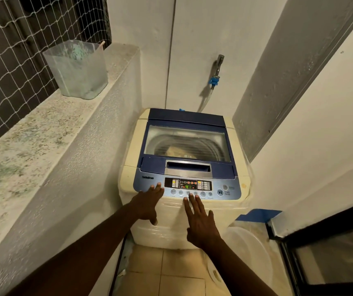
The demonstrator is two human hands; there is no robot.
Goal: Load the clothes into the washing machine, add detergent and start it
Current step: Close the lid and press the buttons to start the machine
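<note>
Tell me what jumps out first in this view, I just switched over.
The washing machine fills the centre, its lid shut with laundry showing through the window and green digits lit on the control panel. Both hands are spread at the panel's front edge: left hand at its left end, right hand below the middle buttons.

A clear plastic container (76, 69) stands on the speckled stone ledge (32, 133), beside a white net (7, 50).

Two bare forearms are seen, no sleeve being worn on either up to the lower frame edge, and the left hand (147, 205) and right hand (200, 224) are shown uncovered, with no glove, ring, watch or band to be made out on them.
</note>
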